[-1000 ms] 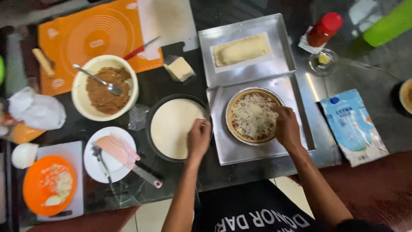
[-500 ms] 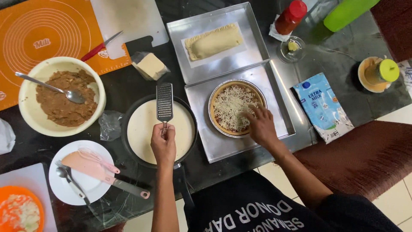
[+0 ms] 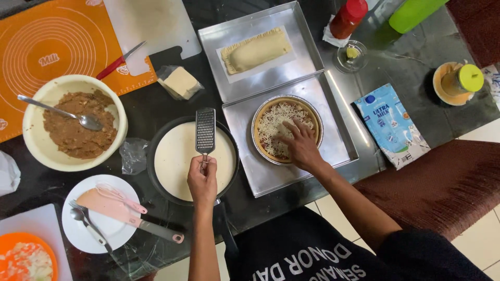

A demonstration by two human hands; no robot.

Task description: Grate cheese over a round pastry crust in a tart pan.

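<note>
My left hand (image 3: 202, 179) grips the handle of a small metal grater (image 3: 205, 130), held flat over a black pan (image 3: 155, 143) filled with pale cream sauce. My right hand (image 3: 300, 145) rests with spread fingers on the grated cheese of a round pie in a foil tin (image 3: 312, 106). The tin sits in a square metal tray (image 3: 245, 119) just right of the pan. A second metal tray (image 3: 213, 41) behind it holds a crimped, unbaked pastry (image 3: 256, 50) on white paper.
A cream bowl of brown filling (image 3: 73, 125) with a spoon lies at the left. A cheese block (image 3: 179, 81), red-handled knife (image 3: 120, 59), orange mat (image 3: 52, 47), white plate with utensils (image 3: 104, 213), milk pouch (image 3: 390, 125), red bottle (image 3: 348, 17) and green bottle (image 3: 414, 13) surround the trays.
My left hand picked up the grater a second ago and holds it over the pan. My right hand moved from the tin's edge onto the cheese topping.
</note>
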